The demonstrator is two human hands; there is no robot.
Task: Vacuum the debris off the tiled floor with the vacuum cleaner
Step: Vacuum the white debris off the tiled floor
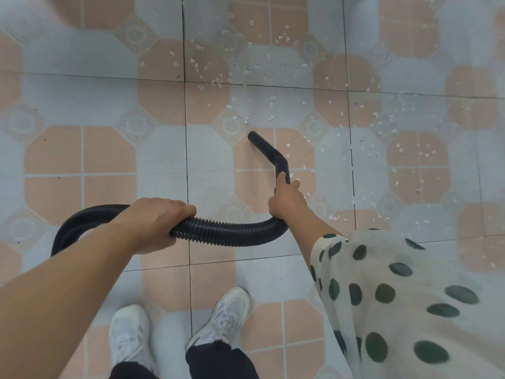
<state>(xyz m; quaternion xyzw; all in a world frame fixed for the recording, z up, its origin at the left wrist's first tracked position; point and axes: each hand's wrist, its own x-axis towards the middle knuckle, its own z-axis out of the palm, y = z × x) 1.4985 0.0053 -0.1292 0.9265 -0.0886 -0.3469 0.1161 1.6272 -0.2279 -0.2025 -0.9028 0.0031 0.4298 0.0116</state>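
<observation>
A black ribbed vacuum hose (229, 232) curves across the middle of the head view. My left hand (157, 221) grips the hose from above. My right hand (287, 199) grips the rigid black bent nozzle (269, 151) where it joins the hose. The nozzle's open tip points up and left, close to the floor, on a pink tile. Small white debris scraps (273, 75) lie scattered over the tiled floor (109, 91) beyond and to the right of the nozzle, thick at the upper middle and the right side.
My two white sneakers (175, 332) stand at the bottom centre. A cream sleeve with dark dots (404, 299) covers my right arm at the lower right. The hose runs off towards the lower left behind my left forearm.
</observation>
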